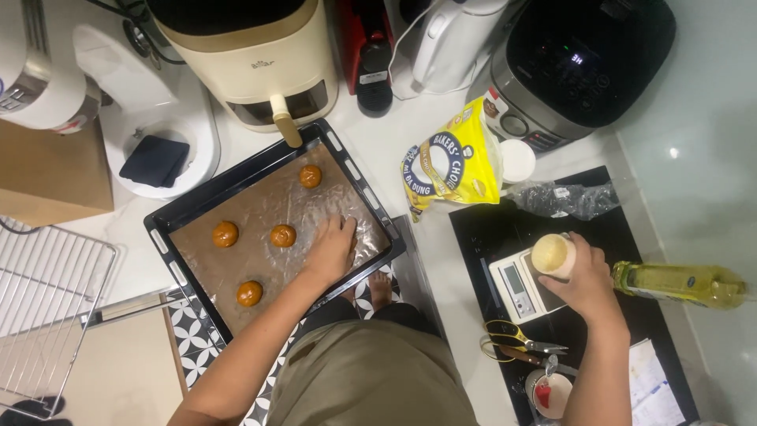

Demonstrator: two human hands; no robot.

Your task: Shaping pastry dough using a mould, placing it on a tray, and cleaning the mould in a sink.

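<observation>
A black baking tray (162, 221) lined with shiny brown paper holds several round golden-brown dough balls (283, 235). My left hand (331, 248) lies flat, fingers spread, on the paper at the tray's right side, just right of the nearest ball. My right hand (585, 278) grips a small pale cup (551, 255) above a white kitchen scale (516, 288) on the black mat.
A yellow flour bag (453, 166) stands between tray and scale. An oil bottle (678, 284) lies at the right, yellow-handled scissors (512, 338) below the scale. A cream air fryer (256, 55), kettle (453, 39) and rice cooker (583, 59) line the back. A wire rack (47, 308) sits left.
</observation>
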